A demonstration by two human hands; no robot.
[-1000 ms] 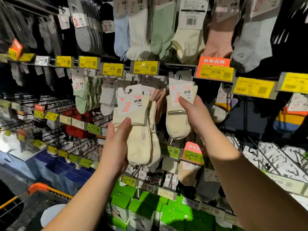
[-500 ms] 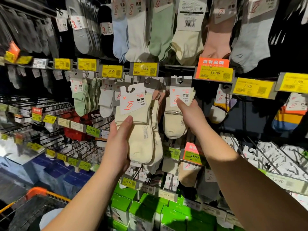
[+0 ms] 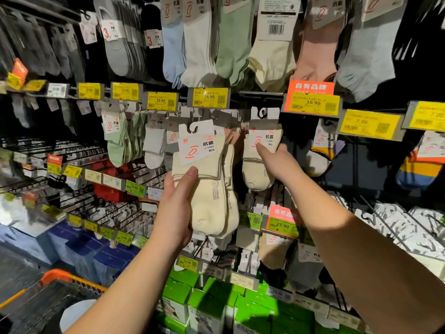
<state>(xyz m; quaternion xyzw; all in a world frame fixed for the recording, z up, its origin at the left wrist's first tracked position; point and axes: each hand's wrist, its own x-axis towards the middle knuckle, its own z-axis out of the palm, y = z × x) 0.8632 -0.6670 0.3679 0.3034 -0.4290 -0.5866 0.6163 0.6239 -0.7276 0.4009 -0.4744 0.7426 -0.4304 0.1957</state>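
Comparing two packs at the sock rack (image 3: 261, 93). Gripping the loose cream sock pack (image 3: 209, 189) in the left hand (image 3: 173, 213), thumb across the front, fingers curled behind, just clear of the pegs. Pinching the hanging cream sock pack (image 3: 256, 174) at its label with the right hand (image 3: 277, 162), thumb in front, fingers hidden behind. Probably next: lifting that pack off its peg hook (image 3: 262, 113), which calls for a straight outward pull.
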